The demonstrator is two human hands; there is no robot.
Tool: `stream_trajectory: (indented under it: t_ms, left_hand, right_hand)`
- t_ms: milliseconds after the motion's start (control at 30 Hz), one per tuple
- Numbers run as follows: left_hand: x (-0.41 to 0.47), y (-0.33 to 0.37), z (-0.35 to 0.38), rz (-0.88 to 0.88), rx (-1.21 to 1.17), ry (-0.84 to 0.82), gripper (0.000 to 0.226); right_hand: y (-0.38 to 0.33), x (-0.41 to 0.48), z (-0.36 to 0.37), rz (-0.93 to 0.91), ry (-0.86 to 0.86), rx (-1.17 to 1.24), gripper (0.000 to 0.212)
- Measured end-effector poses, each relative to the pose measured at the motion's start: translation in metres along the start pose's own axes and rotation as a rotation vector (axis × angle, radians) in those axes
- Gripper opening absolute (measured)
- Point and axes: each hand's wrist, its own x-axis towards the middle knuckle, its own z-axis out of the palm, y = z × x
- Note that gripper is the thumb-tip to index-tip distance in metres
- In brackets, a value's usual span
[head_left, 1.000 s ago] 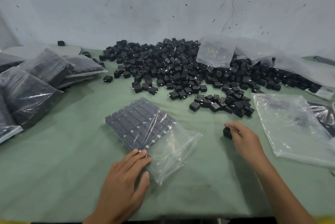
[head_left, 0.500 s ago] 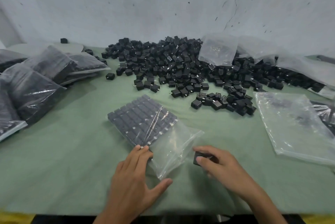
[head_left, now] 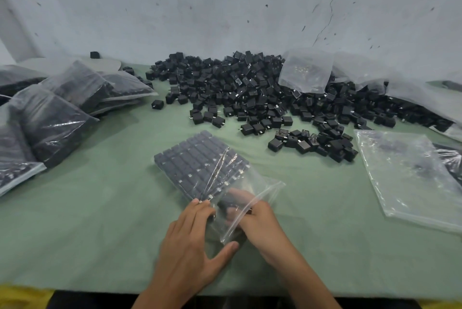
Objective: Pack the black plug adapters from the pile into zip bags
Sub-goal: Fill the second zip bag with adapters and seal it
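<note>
Right hand [head_left: 252, 218] now inside clear plastic zip bag [head_left: 262, 187], gripping black cubic plug adapter [head_left: 225, 205]; left hand [head_left: 190, 241] flat, pinning bag. Insertion underway.

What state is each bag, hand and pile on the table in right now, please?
Zip bag: mouth open, partly filled with neat rows.
Right hand: inside the mouth, holding an adapter.
Left hand: fingers flat, pressing the bag's edge.
Pile: loose, unpacked.
Filled bags: stacked at left.
Spare bag: flat, seemingly empty.
</note>
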Motion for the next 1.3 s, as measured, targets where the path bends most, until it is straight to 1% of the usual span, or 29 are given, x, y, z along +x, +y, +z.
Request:
stream_trajectory:
  t_ms: [100,200,333,467,500,600,733,833,900,967,1067,1133,1167,1233,1300]
  left_hand:
    - [0.0,0.0,0.0,-0.007,-0.008,-0.007,0.068]
    - [0.0,-0.001,0.001,-0.018,-0.017,-0.017,0.074]
    - [-0.001,-0.001,0.0,-0.017,-0.028,-0.021,0.077]
    - [-0.002,-0.003,0.001,-0.042,-0.084,0.006,0.074]
    - [-0.002,-0.004,0.001,-0.041,-0.093,0.013,0.073]
    - [-0.002,-0.006,0.004,-0.019,-0.088,0.024,0.068]
    - [-0.001,-0.007,0.005,-0.025,-0.098,0.028,0.06]
    - [0.0,-0.005,0.003,-0.042,-0.118,0.02,0.055]
    - [0.0,-0.003,0.002,-0.062,-0.146,0.014,0.054]
    - [-0.001,-0.003,-0.001,-0.115,-0.218,0.03,0.055]
    - [0.0,-0.007,-0.003,-0.292,-0.34,0.112,0.045]
    - [0.003,-0.012,-0.004,-0.433,-0.383,0.146,0.046]
    - [0.005,-0.014,-0.004,-0.468,-0.402,0.148,0.046]
    - [0.006,-0.015,-0.004,-0.432,-0.386,0.142,0.042]
    - [0.005,-0.012,-0.004,-0.334,-0.314,0.079,0.043]
  right_hand:
    - [0.002,0.007,0.004,-0.01,0.028,-0.06,0.038]
    - [0.003,0.011,0.006,-0.043,-0.015,-0.077,0.037]
    - [0.009,0.012,0.005,-0.026,-0.009,-0.068,0.043]
    - [0.011,0.011,0.005,-0.057,-0.016,-0.076,0.052]
    - [0.012,0.012,0.005,-0.06,0.007,-0.063,0.049]
    - [0.017,0.011,0.01,-0.06,0.055,-0.021,0.028]
    - [0.022,0.01,0.014,-0.089,0.069,-0.08,0.029]
    - [0.02,0.01,0.015,-0.105,0.004,-0.106,0.035]
    - [0.02,0.01,0.017,-0.112,-0.005,-0.11,0.036]
    - [0.022,0.01,0.018,-0.133,0.039,-0.149,0.035]
    - [0.025,0.01,0.016,-0.172,0.083,-0.225,0.033]
    - [0.023,0.009,0.014,-0.198,0.083,-0.247,0.04]
    - [0.02,0.008,0.013,-0.223,0.079,-0.26,0.045]
    - [0.015,0.007,0.011,-0.285,0.08,-0.314,0.052]
    - [0.016,0.008,0.01,-0.302,0.078,-0.344,0.05]
